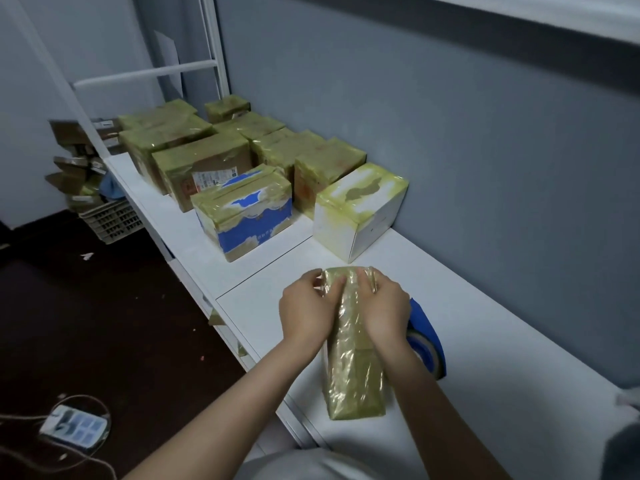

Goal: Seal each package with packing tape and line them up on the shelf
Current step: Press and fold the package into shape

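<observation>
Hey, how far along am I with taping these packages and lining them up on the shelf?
Done: taped boxes stand in rows at the far end of the shelf. In hand: left hand and right hand grip a narrow tape-wrapped package, tape dispenser beside it. Left: line it up; cartons in the floor crate may need sealing.

Yellow-green taped package (353, 358), blue-white box (247, 216).

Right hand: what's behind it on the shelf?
A blue tape dispenser lies on the shelf just behind the right hand, which grips the package together with the left hand. The hand and wrist cover the dispenser's left part, so its full shape cannot be seen.
</observation>
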